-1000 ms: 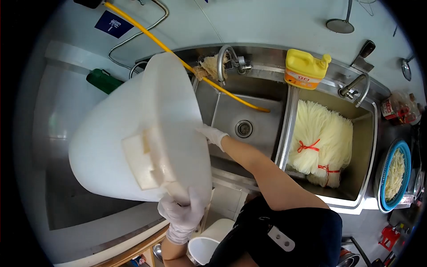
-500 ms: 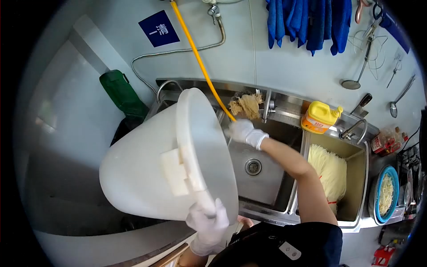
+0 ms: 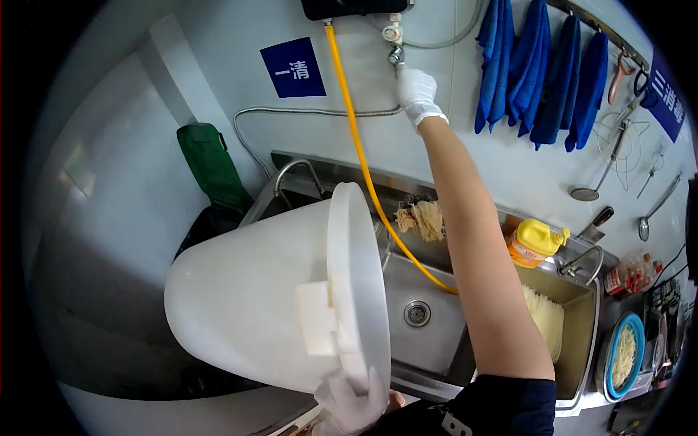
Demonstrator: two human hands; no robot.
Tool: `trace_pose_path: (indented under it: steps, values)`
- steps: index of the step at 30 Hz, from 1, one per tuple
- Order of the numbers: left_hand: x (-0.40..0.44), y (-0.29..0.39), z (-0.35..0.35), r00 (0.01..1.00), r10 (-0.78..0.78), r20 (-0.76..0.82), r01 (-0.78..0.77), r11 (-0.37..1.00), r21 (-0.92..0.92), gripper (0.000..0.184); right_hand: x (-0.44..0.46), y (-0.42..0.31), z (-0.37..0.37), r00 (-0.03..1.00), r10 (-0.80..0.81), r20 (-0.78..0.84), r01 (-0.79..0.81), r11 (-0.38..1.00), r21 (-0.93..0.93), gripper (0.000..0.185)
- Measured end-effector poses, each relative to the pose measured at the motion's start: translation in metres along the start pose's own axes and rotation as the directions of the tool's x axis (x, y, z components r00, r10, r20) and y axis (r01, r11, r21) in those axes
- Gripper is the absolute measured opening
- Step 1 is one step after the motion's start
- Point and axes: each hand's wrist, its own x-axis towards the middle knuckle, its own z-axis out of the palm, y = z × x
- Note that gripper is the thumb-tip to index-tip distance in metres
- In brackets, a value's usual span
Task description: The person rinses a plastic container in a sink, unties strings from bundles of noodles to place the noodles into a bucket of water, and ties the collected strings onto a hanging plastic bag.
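My left hand [image 3: 352, 402], in a white glove, grips the rim of a large white plastic bucket [image 3: 251, 291], tipped on its side with its mouth to the right. My gloved right hand [image 3: 418, 94] is raised to the wall, its fingers closed at a small metal valve [image 3: 396, 55] below a black box [image 3: 355, 6]. What lies inside those fingers is hidden. From the box a yellow hose [image 3: 356, 138] hangs down into the middle sink [image 3: 425, 349].
Right of the middle sink, white noodles [image 3: 545, 320] lie in another sink, with a yellow jug [image 3: 536, 240] behind it. Blue cloths [image 3: 528, 69] and utensils hang on the wall. A blue basket [image 3: 638, 356] stands far right. A green object [image 3: 211, 163] leans at the left.
My right hand has gone from the bucket's mouth, past the yellow hose, up to the wall valve. The view has shifted up towards the wall. My left hand still holds the bucket.
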Motion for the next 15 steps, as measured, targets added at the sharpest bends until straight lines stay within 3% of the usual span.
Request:
trace_pose_path:
  steps: [2,6,9,12,15]
  values:
    - [0.003,-0.004,0.000,0.999,0.048,-0.005,-0.049,0.998,-0.038,0.034,0.004,0.006,0.003,0.990,-0.141,-0.005,0.138,0.975,-0.172,0.018]
    - [0.003,-0.006,0.000,1.000,0.003,0.022,-0.001,0.997,-0.079,0.033,0.012,0.037,-0.022,0.879,-0.432,-0.202,0.361,0.879,-0.312,0.013]
    - [0.006,-0.006,0.000,1.000,0.007,0.025,-0.005,0.995,-0.099,0.032,0.020,0.043,-0.042,0.807,-0.558,-0.196,0.442,0.789,-0.427,0.013]
    - [0.005,-0.007,0.004,1.000,0.017,-0.021,-0.020,0.992,-0.127,0.032,0.003,0.032,-0.054,0.805,-0.505,-0.312,0.409,0.853,-0.324,0.013]
    - [0.005,-0.004,0.003,0.999,0.031,-0.044,-0.034,0.998,-0.057,0.033,-0.047,0.012,-0.072,0.835,-0.250,-0.491,0.365,0.918,0.153,0.021]
